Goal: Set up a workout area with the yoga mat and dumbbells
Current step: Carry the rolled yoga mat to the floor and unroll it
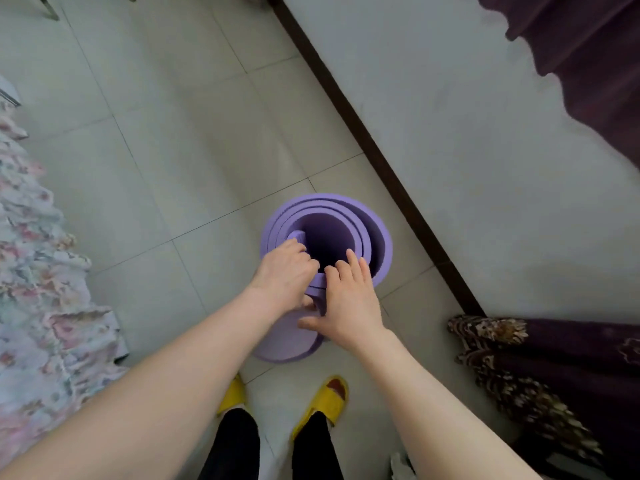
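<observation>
A rolled purple yoga mat (367, 230) stands upright on the tiled floor, seen from above with its hollow centre open toward me. My left hand (285, 275) grips the near left part of the roll's top edge, fingers curled over the layers. My right hand (348, 301) holds the near rim beside it, fingers hooked into the centre and thumb pressed on the outer wrap. No dumbbells are in view.
A white wall with a dark baseboard (363, 136) runs diagonally on the right. Dark purple curtains (554, 362) hang at the right. A floral bedspread (38, 271) fills the left edge. My feet in yellow slippers (327, 400) stand just behind the mat.
</observation>
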